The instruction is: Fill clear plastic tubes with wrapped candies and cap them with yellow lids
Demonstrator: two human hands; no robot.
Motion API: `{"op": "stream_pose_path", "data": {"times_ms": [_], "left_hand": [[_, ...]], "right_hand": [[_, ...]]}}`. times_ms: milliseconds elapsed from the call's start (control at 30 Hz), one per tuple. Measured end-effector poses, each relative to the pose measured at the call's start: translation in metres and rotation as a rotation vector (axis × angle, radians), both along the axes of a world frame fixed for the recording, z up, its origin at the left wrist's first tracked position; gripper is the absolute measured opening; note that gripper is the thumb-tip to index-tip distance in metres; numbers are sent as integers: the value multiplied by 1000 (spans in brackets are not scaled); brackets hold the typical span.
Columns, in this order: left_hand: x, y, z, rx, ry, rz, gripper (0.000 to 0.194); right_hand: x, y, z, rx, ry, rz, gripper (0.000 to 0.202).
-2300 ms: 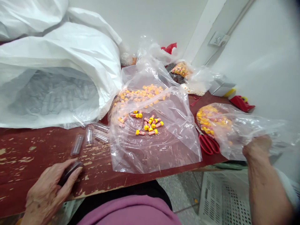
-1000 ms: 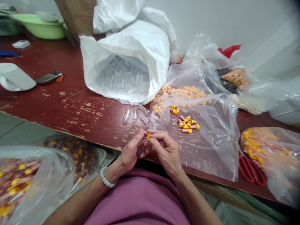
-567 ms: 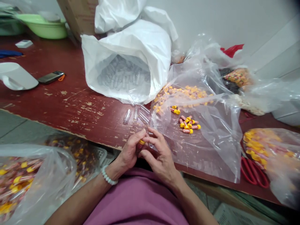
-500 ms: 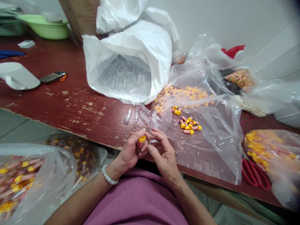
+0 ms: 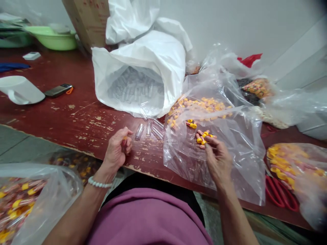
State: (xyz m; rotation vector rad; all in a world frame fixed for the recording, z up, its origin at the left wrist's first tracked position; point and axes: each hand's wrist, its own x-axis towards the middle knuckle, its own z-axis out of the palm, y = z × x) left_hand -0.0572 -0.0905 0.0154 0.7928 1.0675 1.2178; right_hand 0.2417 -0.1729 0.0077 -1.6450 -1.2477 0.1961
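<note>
My left hand point(image 5: 118, 148) is curled above the table's front edge, closed around a small yellow-capped tube point(image 5: 124, 140) that mostly hides in the fingers. Just right of it lie several clear empty tubes point(image 5: 149, 128), in front of the mouth of a white sack point(image 5: 163, 51) holding many more. My right hand point(image 5: 218, 158) reaches over a clear plastic bag point(image 5: 237, 170). Its thumb and forefinger pinch at the cap of a tube in a small pile of red-patterned, yellow-capped tubes point(image 5: 201, 136). Further back, a larger mass of these tubes point(image 5: 204, 103) shows under the plastic.
Red-handled scissors point(image 5: 279, 194) lie at the right beside a filled bag point(image 5: 283, 163). On the left are a white mug point(image 5: 22, 90), a phone point(image 5: 58, 90) and a green basin point(image 5: 52, 37). Below the table's left edge stands another bag of capped tubes point(image 5: 63, 200).
My hands have separated. The left moved left with its yellow-capped tube, while the right went right to the small pile on the plastic. The view has tipped slightly.
</note>
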Motion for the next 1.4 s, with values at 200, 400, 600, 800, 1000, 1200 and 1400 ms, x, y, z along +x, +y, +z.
{"op": "stream_pose_path", "data": {"times_ms": [200, 400, 600, 800, 1000, 1200, 1400], "left_hand": [[5, 51, -9, 237, 1160, 30, 46], [17, 72, -9, 243, 1540, -168, 45], [5, 43, -5, 276, 912, -166, 37], [31, -22, 2, 161, 240, -418, 38], [52, -47, 6, 103, 193, -622, 37], [51, -47, 1, 91, 199, -692, 33], [54, -50, 1, 59, 96, -683, 23]], "right_hand": [[62, -6, -24, -126, -458, -46, 25], [61, 1, -41, -171, -644, -21, 27], [60, 10, -32, -191, -474, 63, 29], [-20, -10, 26, -31, -72, 266, 21], [-74, -12, 49, 46, -232, 558, 28], [-68, -17, 44, -16, -184, 559, 43], [-76, -22, 31, -65, -293, 636, 47]]}}
